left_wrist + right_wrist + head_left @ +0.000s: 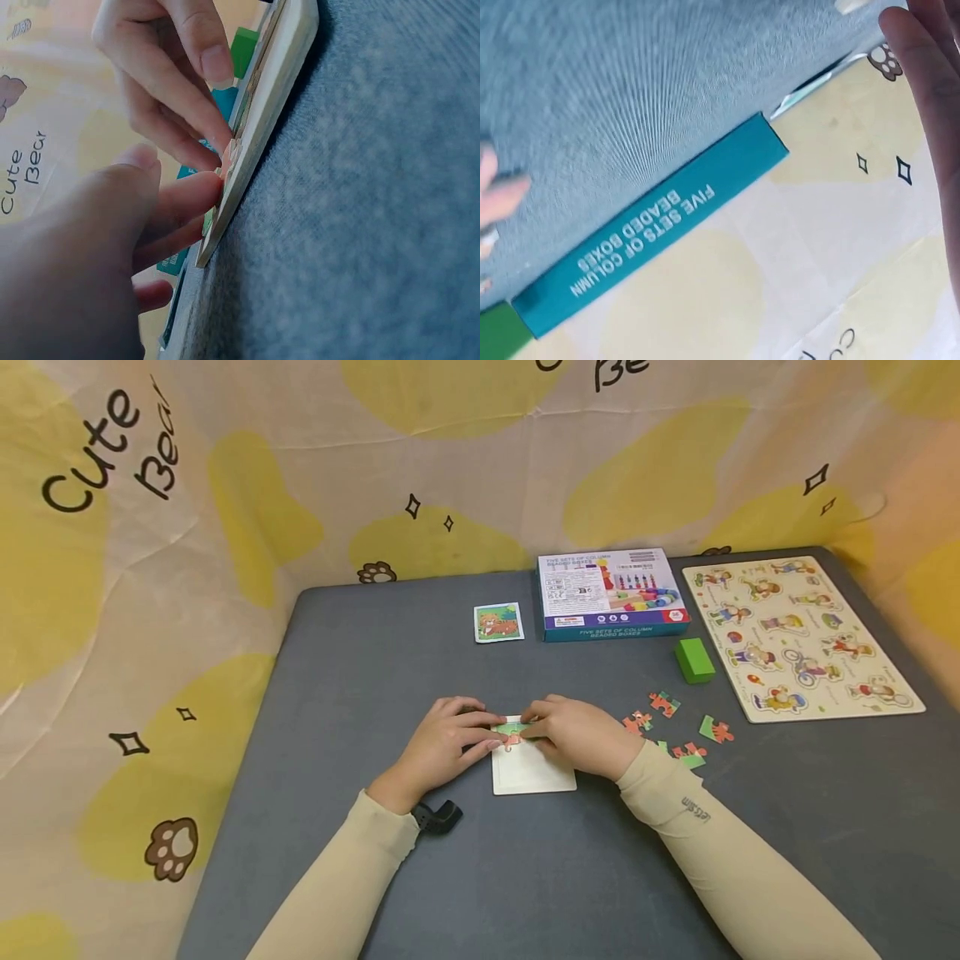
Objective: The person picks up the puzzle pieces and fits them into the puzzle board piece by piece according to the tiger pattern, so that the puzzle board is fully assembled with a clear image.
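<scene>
A small pale puzzle tray (534, 774) lies on the table between the two hands. Joined puzzle pieces (512, 737), green and reddish, fill part of its far edge. My left hand (444, 742) touches these pieces from the left, its fingers extended over the tray's edge. From the right, the fingertips of my right hand (581, 735) press on the same pieces. In the left wrist view the right hand's thumb stands apart from the tray (266, 97). Several loose puzzle pieces (690, 752) lie beside the right forearm, one partly hidden by it.
A picture card (498, 624) lies at the back, left of a toy box (613, 593). A green block (694, 661) sits near the box's right corner. On the far right is a wooden peg puzzle board (802, 643). Printed cloth (465, 468) hangs behind the grey table (360, 652).
</scene>
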A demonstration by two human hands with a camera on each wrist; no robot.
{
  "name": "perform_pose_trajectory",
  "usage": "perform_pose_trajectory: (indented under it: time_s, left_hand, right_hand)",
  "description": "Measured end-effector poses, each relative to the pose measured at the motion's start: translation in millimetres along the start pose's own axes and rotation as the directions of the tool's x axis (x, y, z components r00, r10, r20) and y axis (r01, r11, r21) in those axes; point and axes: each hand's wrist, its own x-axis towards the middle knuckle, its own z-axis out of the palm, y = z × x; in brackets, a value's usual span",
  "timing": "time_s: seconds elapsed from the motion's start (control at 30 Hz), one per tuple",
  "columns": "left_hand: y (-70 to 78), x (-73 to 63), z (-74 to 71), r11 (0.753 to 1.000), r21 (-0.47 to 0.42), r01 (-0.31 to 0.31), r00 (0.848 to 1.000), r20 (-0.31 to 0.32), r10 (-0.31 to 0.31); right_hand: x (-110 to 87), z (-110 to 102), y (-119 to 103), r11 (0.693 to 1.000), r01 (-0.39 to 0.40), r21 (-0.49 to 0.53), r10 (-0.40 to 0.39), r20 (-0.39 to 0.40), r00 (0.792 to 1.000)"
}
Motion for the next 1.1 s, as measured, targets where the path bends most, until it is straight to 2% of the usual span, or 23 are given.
perform_pose_trajectory:
  time_s: [0.27,0.37,0.53,0.63,0.77,0.83,0.93,1.03,1.1]
  left_hand:
    - [2.1,3.5,-0.6,1.000,-0.002,-0.009,1.000,0.008,0.009]
    - [2.5,6.1,0.0,1.000,0.005,-0.017,1.000,0.017,0.017]
    - [4.3,10.7,0.5,0.999,0.020,-0.031,0.999,0.018,0.031]
    - [5.5,10.9,1.0,1.000,0.013,-0.026,0.999,0.030,0.026]
    - [5.6,8.3,4.0,0.999,-0.044,0.027,0.998,0.064,-0.025]
    - [5.2,7.4,5.4,0.995,-0.079,0.060,0.996,0.068,-0.054]
    - [3.9,6.1,6.4,0.988,-0.111,0.107,0.993,0.055,-0.101]
    - [3.2,3.2,6.7,0.981,-0.110,0.161,0.986,0.047,-0.157]
    - [2.8,1.9,6.0,0.976,-0.099,0.193,0.980,0.060,-0.187]
  right_hand:
    - [-8.3,0,-9,0.982,-0.019,-0.185,0.009,-0.057,0.998]
    - [-15.2,3,-17,0.975,-0.024,-0.221,0.013,-0.049,0.999]
    - [-24.4,5,-25,0.973,-0.066,-0.220,0.057,-0.045,0.997]
    - [-26.9,6,-22,0.981,-0.052,-0.189,0.041,-0.065,0.997]
    - [-33.3,1,-11,0.995,-0.038,-0.098,0.027,-0.113,0.993]
    - [-40.1,-8,0,0.995,-0.080,-0.059,0.070,-0.143,0.987]
    - [-54.8,-27,23,0.976,-0.215,-0.038,0.207,-0.149,0.967]
    - [-69.4,-37,48,0.941,-0.338,-0.025,0.335,-0.075,0.939]
    - [-76.0,-40,59,0.926,-0.379,-0.004,0.379,-0.015,0.925]
